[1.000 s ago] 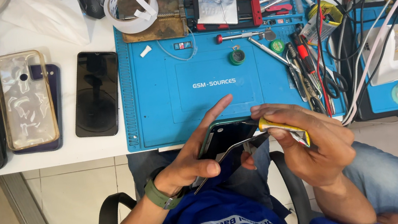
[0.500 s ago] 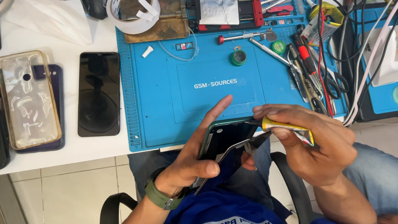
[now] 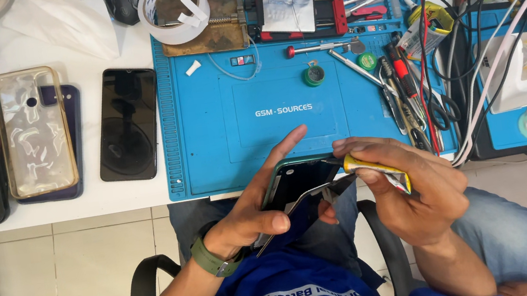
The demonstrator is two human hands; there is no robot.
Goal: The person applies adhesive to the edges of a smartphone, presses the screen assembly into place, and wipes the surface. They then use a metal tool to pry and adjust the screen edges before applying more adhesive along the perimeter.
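Over the lap, at the surface (image 3: 116, 199) edge | left hand (image 3: 252, 219) grips phone (image 3: 298, 184) | right hand (image 3: 410, 197) pinches glue tube (image 3: 377, 171) at its frame | step: gluing; next needs steady bead.

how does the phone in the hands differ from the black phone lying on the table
The held phone is gripped by the left hand over the lap, tilted, its screen lifted away from the green-edged body. The black phone lies flat and untouched on the white table, closed in one piece. The right hand presses a yellow tube to the held one. Both are dark, slim rectangles.
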